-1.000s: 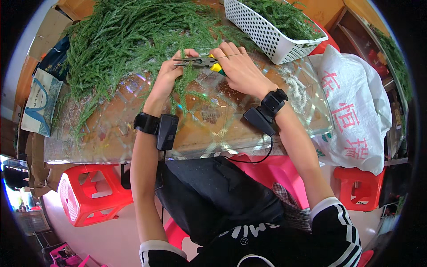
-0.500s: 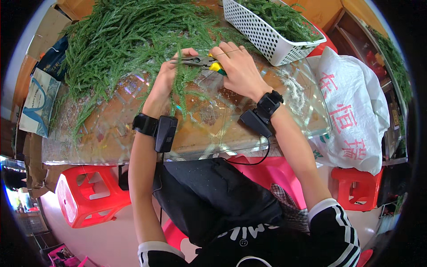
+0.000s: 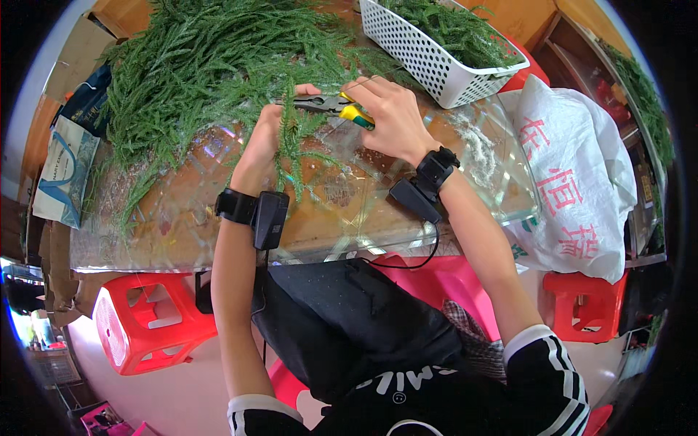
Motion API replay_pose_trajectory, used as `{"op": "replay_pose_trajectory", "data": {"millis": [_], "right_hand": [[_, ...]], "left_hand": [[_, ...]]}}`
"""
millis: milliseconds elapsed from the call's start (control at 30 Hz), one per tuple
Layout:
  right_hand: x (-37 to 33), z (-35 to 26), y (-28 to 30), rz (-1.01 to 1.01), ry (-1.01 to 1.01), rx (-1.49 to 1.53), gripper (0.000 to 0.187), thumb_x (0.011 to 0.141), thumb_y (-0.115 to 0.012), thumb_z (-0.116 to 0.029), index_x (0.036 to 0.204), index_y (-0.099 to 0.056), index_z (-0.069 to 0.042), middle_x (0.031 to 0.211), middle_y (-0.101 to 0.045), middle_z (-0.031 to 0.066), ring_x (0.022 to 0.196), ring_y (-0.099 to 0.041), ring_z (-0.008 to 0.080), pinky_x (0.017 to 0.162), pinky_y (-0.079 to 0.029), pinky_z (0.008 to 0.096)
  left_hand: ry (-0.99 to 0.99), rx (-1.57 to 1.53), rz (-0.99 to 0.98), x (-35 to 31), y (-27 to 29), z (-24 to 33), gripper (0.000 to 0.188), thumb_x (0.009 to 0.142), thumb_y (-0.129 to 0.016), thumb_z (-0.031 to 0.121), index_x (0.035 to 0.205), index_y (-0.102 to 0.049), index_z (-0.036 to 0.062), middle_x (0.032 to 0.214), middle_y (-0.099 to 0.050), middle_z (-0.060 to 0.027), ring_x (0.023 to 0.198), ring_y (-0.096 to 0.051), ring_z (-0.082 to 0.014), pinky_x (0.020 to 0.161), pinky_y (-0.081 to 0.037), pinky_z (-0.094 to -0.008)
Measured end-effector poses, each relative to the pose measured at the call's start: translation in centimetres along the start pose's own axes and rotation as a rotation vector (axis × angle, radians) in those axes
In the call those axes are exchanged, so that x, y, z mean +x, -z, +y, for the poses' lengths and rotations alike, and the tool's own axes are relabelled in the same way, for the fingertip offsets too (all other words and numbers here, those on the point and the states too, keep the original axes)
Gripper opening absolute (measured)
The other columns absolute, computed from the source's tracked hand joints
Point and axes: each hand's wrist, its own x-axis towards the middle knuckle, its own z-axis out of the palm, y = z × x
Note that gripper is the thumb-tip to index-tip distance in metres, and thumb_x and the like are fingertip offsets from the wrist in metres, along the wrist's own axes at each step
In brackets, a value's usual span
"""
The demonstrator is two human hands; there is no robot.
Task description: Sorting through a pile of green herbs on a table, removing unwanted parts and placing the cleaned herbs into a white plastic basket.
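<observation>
My left hand is closed on a green artificial pine sprig, which hangs down over the table beside my wrist. Wrapped around the yellow and green handles of a pair of pliers is my right hand. The grey jaws point left and cross the upper part of the sprig, close to my left fingers. Whether they bite on its stem, I cannot tell. A big heap of pine sprigs lies just beyond my left hand.
A white perforated basket with more sprigs stands at the back right. White powder is scattered on the plastic-covered table. A white sack is at the right, a paper bag at the left. Red stools stand below.
The sprig has turned slightly and hangs a little lower. My right fingers have shifted slightly on the pliers, whose jaws stay at the sprig.
</observation>
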Motion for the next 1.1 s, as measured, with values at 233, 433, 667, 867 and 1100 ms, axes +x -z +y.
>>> {"op": "replay_pose_trajectory", "data": {"millis": [233,433,667,867,1100], "right_hand": [[0.1,0.3,-0.3,0.054,0.045,-0.067,0.045,0.052,-0.061,0.0,0.097,-0.055,-0.005,0.091,-0.056,0.0075,0.084,-0.053,0.027,0.068,-0.043,0.035],[0.3,0.4,-0.1,0.08,0.077,-0.088,0.047,0.052,-0.061,0.0,0.098,-0.055,-0.007,0.093,-0.055,0.0061,0.087,-0.052,0.0251,0.071,-0.039,0.0335],[0.1,0.6,-0.1,0.139,0.118,-0.054,0.049,0.051,-0.061,0.0,0.1,-0.056,-0.008,0.092,-0.054,0.0048,0.084,-0.051,0.0237,0.07,-0.038,0.0323],[-0.2,0.4,0.0,0.047,0.101,0.0,0.047,0.053,-0.062,-0.004,0.1,-0.056,-0.007,0.094,-0.057,0.0065,0.088,-0.055,0.0253,0.071,-0.044,0.0343],[0.0,-0.3,0.2,-0.043,0.075,-0.001,0.042,0.057,-0.064,-0.009,0.098,-0.056,-0.005,0.097,-0.058,0.009,0.091,-0.056,0.0268,0.074,-0.047,0.0354]], "left_hand": [[-0.002,0.021,-0.023,0.7,0.5,-0.4,0.028,0.085,-0.042,0.013,0.107,-0.056,0.0043,0.103,-0.056,-0.0002,0.09,-0.052,-0.0091,0.078,-0.042,-0.0225],[-0.132,0.077,-0.107,0.4,0.9,-0.3,0.031,0.088,-0.039,0.022,0.106,-0.056,0.0038,0.106,-0.054,-0.0013,0.092,-0.052,-0.0106,0.081,-0.044,-0.025],[0.097,-0.231,-0.224,0.0,1.4,0.5,0.033,0.091,-0.04,0.026,0.108,-0.056,0.0024,0.109,-0.055,-0.0025,0.093,-0.055,-0.0132,0.077,-0.048,-0.0294],[0.232,0.014,-0.129,-0.4,3.3,0.3,0.036,0.091,-0.041,0.026,0.114,-0.055,0.0022,0.11,-0.058,-0.0042,0.09,-0.057,-0.0134,0.074,-0.049,-0.0267],[0.39,-0.069,0.303,-2.1,2.2,1.5,0.026,0.086,-0.053,0.022,0.103,-0.059,0.0036,0.08,-0.06,-0.0039,0.064,-0.054,-0.0088,0.056,-0.047,-0.023]]}}
